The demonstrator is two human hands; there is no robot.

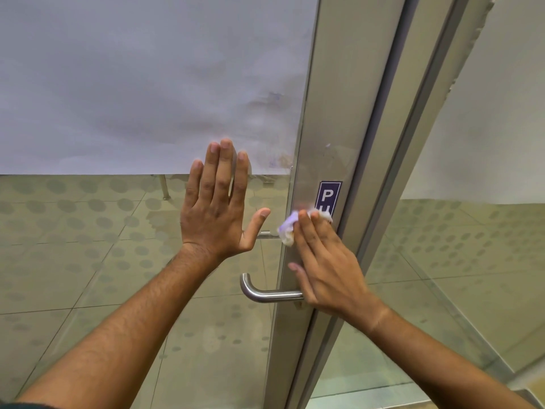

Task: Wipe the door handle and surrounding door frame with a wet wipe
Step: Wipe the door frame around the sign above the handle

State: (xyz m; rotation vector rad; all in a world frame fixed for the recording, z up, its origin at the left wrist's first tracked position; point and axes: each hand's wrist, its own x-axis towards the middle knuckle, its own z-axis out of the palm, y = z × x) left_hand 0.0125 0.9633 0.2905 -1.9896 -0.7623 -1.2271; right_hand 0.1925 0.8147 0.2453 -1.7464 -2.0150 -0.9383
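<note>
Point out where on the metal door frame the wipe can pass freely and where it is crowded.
Free: the frame strip above the blue sign, between frosted glass and the door edge; also the strip below the handle. Crowded: the stretch from sign to handle, where the right hand presses the wipe; the left hand lies flat on the glass beside it.

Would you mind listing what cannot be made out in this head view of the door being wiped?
- Purple sign: only "P" and part of the next letter show; the right hand and wet wipe cover the rest.
- Door handle: its mount on the door frame is behind the right hand.
- Behind the door: the glass's frosted upper half hides it.
- Left hand: spread flat, but contact with the glass cannot be confirmed.
</note>
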